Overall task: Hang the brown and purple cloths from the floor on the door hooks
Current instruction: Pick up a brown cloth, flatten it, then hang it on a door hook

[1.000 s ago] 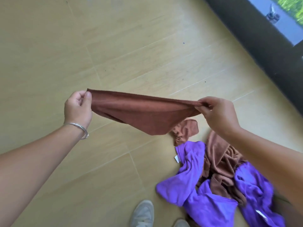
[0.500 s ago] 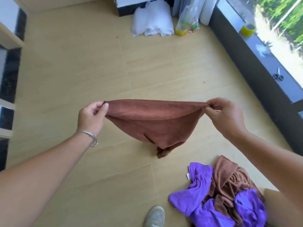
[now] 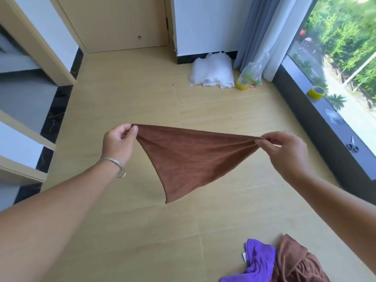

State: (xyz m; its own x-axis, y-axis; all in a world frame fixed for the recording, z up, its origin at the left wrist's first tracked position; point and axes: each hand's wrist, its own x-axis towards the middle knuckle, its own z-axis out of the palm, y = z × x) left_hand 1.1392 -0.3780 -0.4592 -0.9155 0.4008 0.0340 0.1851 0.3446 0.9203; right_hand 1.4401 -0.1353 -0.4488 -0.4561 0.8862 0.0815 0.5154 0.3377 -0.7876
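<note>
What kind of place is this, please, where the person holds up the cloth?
Probably a room in a home or flat, on an upper floor. A light wooden door stands ahead, grey curtains hang beside a large window overlooking treetops, and the pale wood-look floor is laid in planks.

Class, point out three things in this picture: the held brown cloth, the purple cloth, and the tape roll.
held brown cloth (image 3: 193, 159): head view, middle of its hanging fabric.
purple cloth (image 3: 259, 259): head view, upper fold.
tape roll (image 3: 315, 92): head view, yellow rim.
</note>
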